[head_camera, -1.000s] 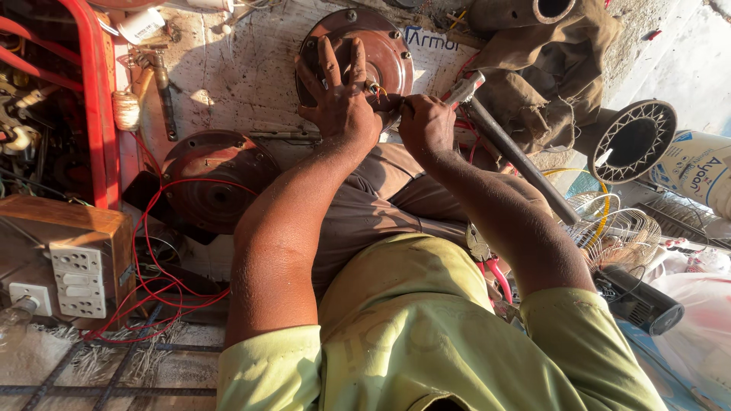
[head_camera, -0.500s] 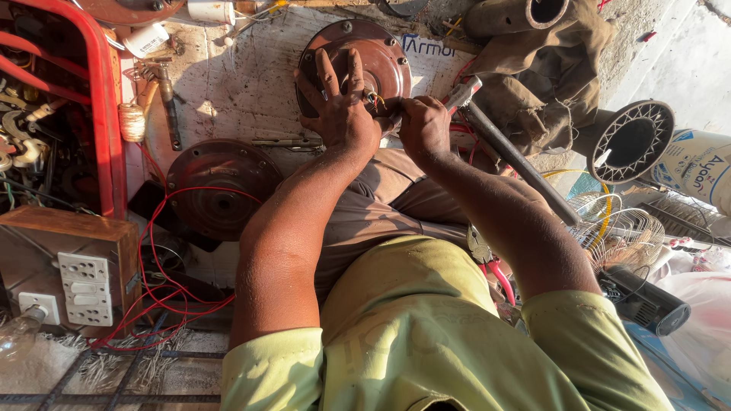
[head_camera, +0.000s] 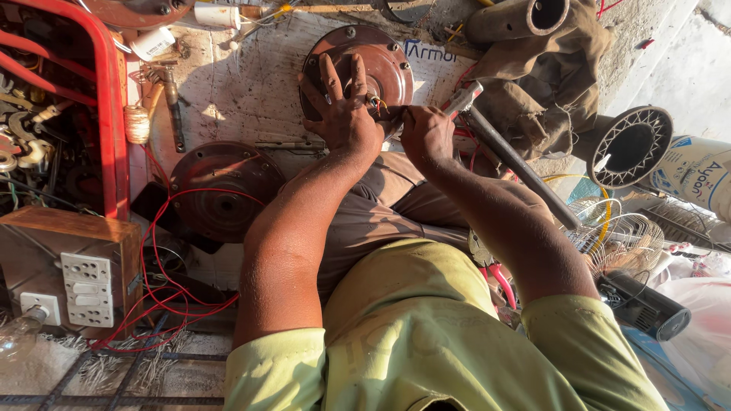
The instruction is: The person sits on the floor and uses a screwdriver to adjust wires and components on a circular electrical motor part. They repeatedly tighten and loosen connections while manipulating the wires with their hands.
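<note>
1. Since a second ago: both hands have kept their place on the round motor housing [head_camera: 373,65]; only the view has shifted a little, so the red frame [head_camera: 114,114] now shows more at left.
2. Left hand [head_camera: 343,114]: fingers [head_camera: 332,76] spread wide and flat on the housing's face, palm pressing on it.
3. Right hand [head_camera: 426,133]: fingers curled narrow, pinching at the small coloured wires [head_camera: 375,101] by the housing's hub; whether they actually grip the wires, cannot tell.
4. Housing: brown, bolt-rimmed disc lying on the white sheet [head_camera: 244,91], just beyond the person's knees, under both hands.
5. Just beside the right hand: a metal tool head [head_camera: 463,97] and a long dark pipe [head_camera: 518,164] running down to the right.
6. Left of the arms: a second brown round cover [head_camera: 225,190] on the floor, red wire [head_camera: 164,304] looping from it toward a wooden switch board [head_camera: 76,274].
7. Far right: a wire fan guard [head_camera: 617,236] and a black ringed part [head_camera: 632,146], well apart from the hands.
</note>
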